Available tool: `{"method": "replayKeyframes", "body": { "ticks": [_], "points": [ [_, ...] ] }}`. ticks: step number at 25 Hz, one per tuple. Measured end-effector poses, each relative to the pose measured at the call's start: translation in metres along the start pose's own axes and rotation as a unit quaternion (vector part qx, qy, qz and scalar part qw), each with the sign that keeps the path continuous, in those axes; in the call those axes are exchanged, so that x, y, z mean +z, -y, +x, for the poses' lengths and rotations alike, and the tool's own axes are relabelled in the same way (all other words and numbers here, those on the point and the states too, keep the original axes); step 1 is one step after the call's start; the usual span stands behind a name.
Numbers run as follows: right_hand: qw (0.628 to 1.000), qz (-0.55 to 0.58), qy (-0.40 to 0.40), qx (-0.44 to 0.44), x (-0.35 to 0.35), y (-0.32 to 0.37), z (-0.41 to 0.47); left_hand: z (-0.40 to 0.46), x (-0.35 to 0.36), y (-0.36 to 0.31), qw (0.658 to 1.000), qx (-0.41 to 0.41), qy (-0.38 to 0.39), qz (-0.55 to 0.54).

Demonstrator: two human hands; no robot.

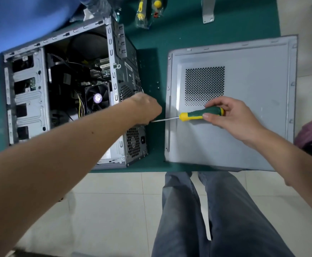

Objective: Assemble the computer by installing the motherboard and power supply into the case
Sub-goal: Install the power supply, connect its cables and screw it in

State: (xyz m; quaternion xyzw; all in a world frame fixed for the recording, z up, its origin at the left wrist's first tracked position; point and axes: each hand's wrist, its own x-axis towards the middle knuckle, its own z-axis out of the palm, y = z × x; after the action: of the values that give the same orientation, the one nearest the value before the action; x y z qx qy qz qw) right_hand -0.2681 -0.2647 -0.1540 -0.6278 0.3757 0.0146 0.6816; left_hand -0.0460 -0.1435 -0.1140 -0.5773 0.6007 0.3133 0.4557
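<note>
The grey computer case (29, 101) lies open on its side at the left of the green table. Inside it I see the motherboard (99, 71) with a black CPU fan (97, 98). The power supply (133, 142) sits in the case's near rear corner, its vent grille facing right. My right hand (231, 117) grips the green and yellow handle of a screwdriver (200, 115); its shaft points left at the case's rear panel. My left hand (146, 108) is curled at the shaft's tip against that panel, its fingertips hidden.
The removed grey side panel (244, 127) lies flat to the right of the case. Packaged yellow-handled tools (147, 10) and a metal bracket (208, 10) lie at the table's far edge. Small screws (158, 85) sit between case and panel. A blue sleeve (21, 21) is at top left.
</note>
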Motion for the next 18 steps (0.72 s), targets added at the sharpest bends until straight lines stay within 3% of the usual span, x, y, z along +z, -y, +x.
{"method": "replayKeyframes", "body": {
  "ticks": [7,10,18],
  "points": [
    [1.000,0.008,0.016,0.019,0.003,-0.008,0.005,0.024,0.010,0.005,0.995,0.032,0.035,-0.092],
    [1.000,-0.010,0.008,0.017,0.004,-0.010,0.005,0.027,0.013,0.005,0.993,0.011,0.013,-0.116],
    [1.000,-0.025,-0.013,0.009,0.014,-0.016,0.014,0.032,0.018,-0.002,0.993,0.004,0.017,-0.120]
  ]
}}
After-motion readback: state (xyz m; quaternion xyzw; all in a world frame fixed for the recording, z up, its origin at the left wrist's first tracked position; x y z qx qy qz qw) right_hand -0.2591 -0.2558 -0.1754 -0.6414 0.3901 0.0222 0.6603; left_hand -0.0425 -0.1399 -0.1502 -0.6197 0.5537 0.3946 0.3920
